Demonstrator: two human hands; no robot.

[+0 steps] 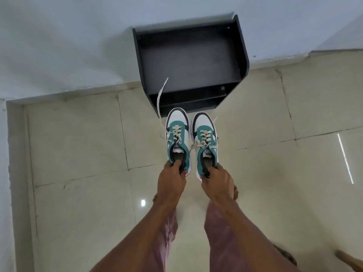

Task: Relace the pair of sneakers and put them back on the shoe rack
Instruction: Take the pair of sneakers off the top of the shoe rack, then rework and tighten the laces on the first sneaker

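Two teal, white and dark sneakers with cream laces hang side by side above the floor, toes pointing at the rack. My left hand (pixel 172 178) grips the heel collar of the left sneaker (pixel 177 134). My right hand (pixel 215 180) grips the heel collar of the right sneaker (pixel 205 140). A long loose lace end (pixel 161 97) flies up from the left sneaker; the right one's laces are tied near the tongue. The dark grey shoe rack (pixel 243 55) stands against the wall just beyond the toes, its top shelf bare and a lower shelf showing below.
Glossy beige floor tiles (pixel 78 154) spread around me, edged by a pale wall (pixel 68 46) behind the rack and on the left. My legs in pinkish trousers (pixel 220 228) and bare feet are below the hands. A brown object (pixel 349 260) pokes in at the bottom right.
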